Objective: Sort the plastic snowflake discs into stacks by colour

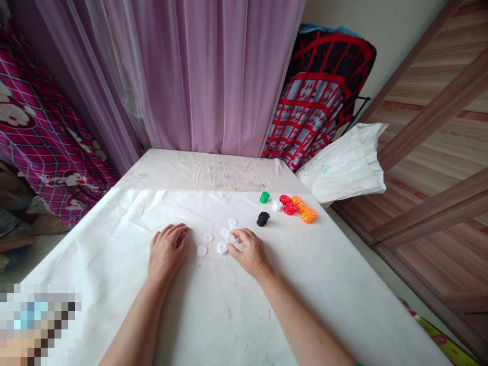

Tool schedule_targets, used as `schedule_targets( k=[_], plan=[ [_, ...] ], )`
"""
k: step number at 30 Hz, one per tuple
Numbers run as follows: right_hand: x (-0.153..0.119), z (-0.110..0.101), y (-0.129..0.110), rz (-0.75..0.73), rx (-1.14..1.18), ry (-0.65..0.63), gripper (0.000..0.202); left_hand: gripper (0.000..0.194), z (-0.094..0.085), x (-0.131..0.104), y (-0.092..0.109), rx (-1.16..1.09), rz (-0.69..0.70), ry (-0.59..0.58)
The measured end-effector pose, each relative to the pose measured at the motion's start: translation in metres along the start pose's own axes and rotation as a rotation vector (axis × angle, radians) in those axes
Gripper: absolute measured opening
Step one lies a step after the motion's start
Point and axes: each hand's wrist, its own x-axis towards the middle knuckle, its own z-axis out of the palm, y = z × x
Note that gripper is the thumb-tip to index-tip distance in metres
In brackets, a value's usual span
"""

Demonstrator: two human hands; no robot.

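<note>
My left hand lies palm down on the white-covered table, fingers loosely bent, with no held thing visible. Just right of it are two loose white notched discs, which look like plastic interlocking snowflake discs. My right hand has its thumb and forefinger at opposite edges of another white snowflake disc. More white snowflake discs lie close around those fingertips, some touching or overlapping. Beyond the right hand stands a short stack of black discs.
Farther right lie green discs, a white cluster, red discs and orange discs. A white bag sits at the table's right edge. Purple curtains hang behind; wooden doors stand at right.
</note>
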Motion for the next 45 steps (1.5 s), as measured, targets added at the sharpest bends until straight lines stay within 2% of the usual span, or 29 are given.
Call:
schedule_targets(
  k=[4, 14, 17, 21, 24, 28, 34, 40, 45],
  plan=[
    [-0.005, 0.004, -0.017, -0.089, -0.013, -0.046, 0.021, 0.039, 0.000, 0.000, 0.000, 0.000, 0.005, 0.001],
    [-0.005, 0.008, -0.019, -0.023, -0.071, -0.129, 0.024, 0.037, 0.000, 0.000, 0.000, -0.006, 0.003, 0.000],
    [-0.003, 0.004, -0.014, -0.019, -0.068, -0.125, 0.026, 0.037, -0.001, 0.000, 0.001, -0.004, -0.002, -0.006],
    [0.002, -0.009, 0.003, 0.019, -0.135, -0.052, 0.018, 0.037, 0.000, 0.000, 0.001, -0.008, -0.002, 0.001],
    [0.005, -0.014, 0.012, 0.038, -0.212, -0.068, 0.021, 0.038, 0.001, -0.001, 0.000, -0.004, -0.011, -0.003],
    [0.006, -0.011, 0.009, 0.011, -0.266, -0.143, 0.032, 0.038, 0.001, 0.000, 0.000, -0.001, 0.001, -0.009],
    [0.009, 0.001, 0.007, 0.039, -0.244, -0.171, 0.023, 0.038, 0.001, 0.000, 0.000, 0.006, 0.007, -0.002],
    [0.008, 0.007, 0.013, 0.083, -0.174, -0.099, 0.019, 0.038, 0.001, -0.001, 0.000, 0.015, 0.011, -0.003],
    [0.005, 0.002, 0.006, 0.009, -0.075, -0.005, 0.020, 0.038, 0.001, -0.001, 0.000, 0.017, 0.017, 0.016]
  ],
)
